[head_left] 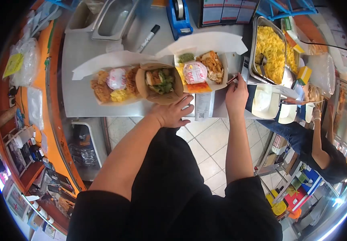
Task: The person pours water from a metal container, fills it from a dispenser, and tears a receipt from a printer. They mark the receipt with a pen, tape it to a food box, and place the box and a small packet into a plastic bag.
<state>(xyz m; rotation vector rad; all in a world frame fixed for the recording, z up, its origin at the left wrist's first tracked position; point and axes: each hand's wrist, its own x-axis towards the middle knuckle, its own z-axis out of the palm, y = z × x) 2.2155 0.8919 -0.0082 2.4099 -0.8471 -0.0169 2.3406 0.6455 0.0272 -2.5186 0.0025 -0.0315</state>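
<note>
Black short sleeves (101, 213) and two bare forearms lie nearest the head camera, reaching over the near edge of a grey metal counter (75, 96). The left hand (171, 113) is at that edge, fingers loosely spread and bent, gripping nothing visible; its fingertips lie against or just beside the near wall of a square brown cardboard bowl (170, 98) holding leafy greens and browned pieces. This bowl sits between two open white cardboard boxes, overlapping the left box (95, 67) in view; whether it rests on it, I cannot tell. The right hand (237, 94) is at the near right corner of the right box (217, 40), fingers curled in, thumb and forefinger close together; whether they pinch the cardboard or a small dark item there, I cannot tell.

Good handling here likely means light contact low on the walls, since thin cardboard could buckle and fingers near the rims could brush the food. Level, even pressure should suit the filled bowl, and some margin from the near edge seems wise. The long white printed paper slip (203, 106), overhanging that edge between the hands, could easily snag.
</note>
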